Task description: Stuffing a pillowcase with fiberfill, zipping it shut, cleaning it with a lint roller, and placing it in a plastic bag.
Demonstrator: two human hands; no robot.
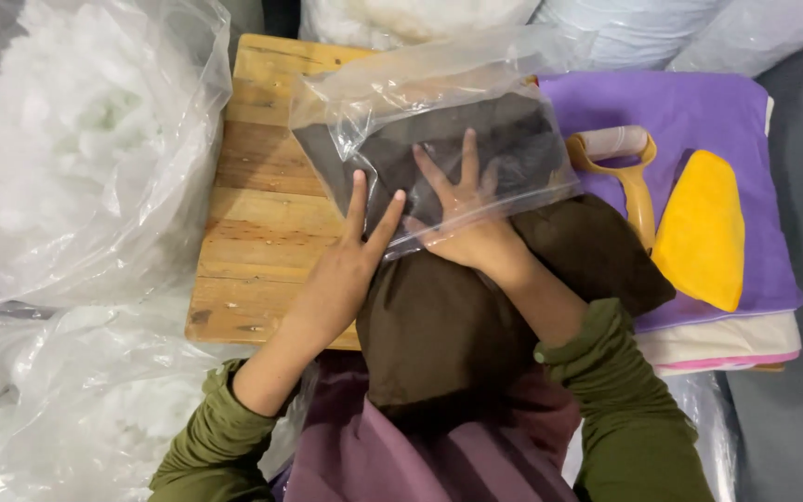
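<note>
A dark brown cloth (439,316) lies across the wooden table (262,214), its far part pushed inside a clear plastic bag (439,93). My right hand (462,223) is inside the bag's mouth, fingers spread flat on the cloth. My left hand (346,270) rests on the bag's near left edge, two fingers spread and pressing on the plastic and cloth. Both sleeves are olive green.
Big clear bags of white fibre stuffing (67,158) crowd the left side. To the right lies a stack of folded cloths, purple on top (690,112), with a yellow piece (704,232) and a yellow-handled lint roller (629,167). More bags sit at the far edge.
</note>
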